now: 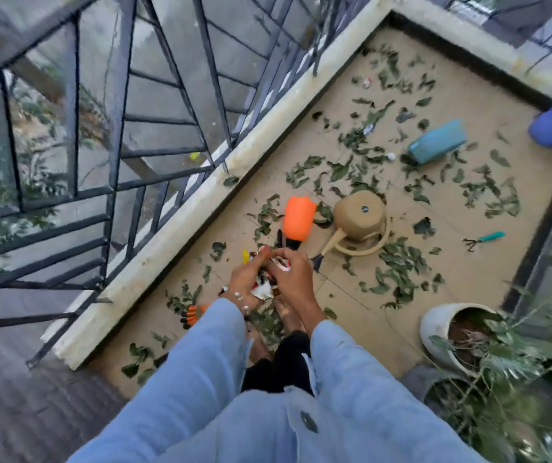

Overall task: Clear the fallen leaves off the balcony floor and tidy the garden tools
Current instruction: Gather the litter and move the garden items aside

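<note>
Blue-sleeved arms reach out, and both the left hand and right hand clutch a crumpled wad of wrappers together above the floor. Beyond them lie the orange scoop, tan watering can, scattered leaves, then the teal bottle.

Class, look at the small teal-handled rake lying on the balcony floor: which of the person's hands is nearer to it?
Right. The right hand is well short of the rake, both hands holding crumpled scraps; the left hand lies beyond it, farther off.
</note>
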{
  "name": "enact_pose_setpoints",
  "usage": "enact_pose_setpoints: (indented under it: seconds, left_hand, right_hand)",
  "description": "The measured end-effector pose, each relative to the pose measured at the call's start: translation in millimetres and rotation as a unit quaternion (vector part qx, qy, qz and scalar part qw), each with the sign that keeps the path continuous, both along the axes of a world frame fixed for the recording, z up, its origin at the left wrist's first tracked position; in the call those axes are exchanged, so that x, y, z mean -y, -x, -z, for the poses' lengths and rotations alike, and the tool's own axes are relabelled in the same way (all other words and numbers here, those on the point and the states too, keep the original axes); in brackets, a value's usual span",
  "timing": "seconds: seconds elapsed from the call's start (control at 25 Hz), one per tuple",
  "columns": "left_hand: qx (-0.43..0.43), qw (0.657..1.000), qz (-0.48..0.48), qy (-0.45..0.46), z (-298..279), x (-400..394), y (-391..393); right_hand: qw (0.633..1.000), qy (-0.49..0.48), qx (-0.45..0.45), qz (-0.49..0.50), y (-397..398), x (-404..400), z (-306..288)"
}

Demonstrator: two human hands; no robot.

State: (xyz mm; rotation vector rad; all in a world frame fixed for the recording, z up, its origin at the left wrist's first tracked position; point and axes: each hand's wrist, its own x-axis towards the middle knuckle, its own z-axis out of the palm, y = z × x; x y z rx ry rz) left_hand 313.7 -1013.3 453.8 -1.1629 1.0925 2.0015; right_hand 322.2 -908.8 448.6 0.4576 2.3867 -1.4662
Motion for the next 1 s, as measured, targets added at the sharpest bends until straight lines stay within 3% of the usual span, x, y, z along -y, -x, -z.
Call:
enact_pose_setpoints:
  seconds: [0.08, 0.16, 0.28, 0.44, 0.52, 0.6, 0.72, 0.8, 1.0]
  left_hand:
    - [0.002, 1.000, 0.004, -0.020, -17, -12, -3]
    - [-0.001, 0.999, 0.010, -0.040, -28, -28, -1]
    - [-0.018, 0.998, 0.063, 0.009, -39, -54, 15]
    - [-0.042, 0.983, 0.162, 0.079, -45, -91, 37]
    - [-0.068, 0.969, 0.201, 0.127, -53, -122, 49]
    - [-0.083, 0.966, 0.186, 0.157, -62, -161, 64]
    - [-0.087, 0.972, 0.165, 0.141, -70, -215, 93]
    - [-0.085, 0.975, 0.155, 0.134, -69, -247, 120]
    - [-0.087, 0.978, 0.138, 0.129, -81, -325, 180]
  right_hand:
    - [1.000, -0.009, 0.007, 0.006, 0, -7, -13]
    - [0.997, 0.059, 0.043, 0.027, -4, -15, -33]
    - [0.990, 0.124, 0.068, 0.028, -7, -34, -49]
    - [0.994, 0.059, 0.097, 0.011, -8, -80, -60]
    - [0.997, 0.048, 0.067, 0.012, -6, -108, -57]
    - [0.991, 0.109, 0.030, 0.068, 3, -135, -53]
    - [0.943, 0.230, 0.013, 0.242, 24, -183, -56]
    - [0.922, 0.223, 0.016, 0.316, 41, -231, -55]
    - [0.928, 0.140, 0.020, 0.344, 70, -365, -59]
